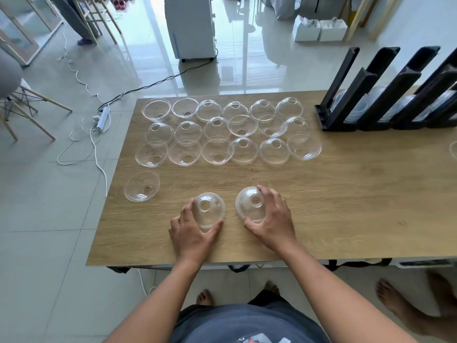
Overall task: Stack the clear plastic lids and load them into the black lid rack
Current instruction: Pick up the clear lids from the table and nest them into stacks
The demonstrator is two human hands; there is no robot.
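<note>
Two domed lids in hand, most of the batch yet to stack.

Head view: the left hand (193,231) curls round one clear lid (209,211) and the right hand (270,219) round another lid (249,206), both dome-up on the table (346,194). A lone lid (141,185) lies near the left edge, and three rows of loose lids (230,132) wait further back. The black lid rack (385,95) at the far right already holds some lids, so loading looks begun but mostly ahead.
</note>
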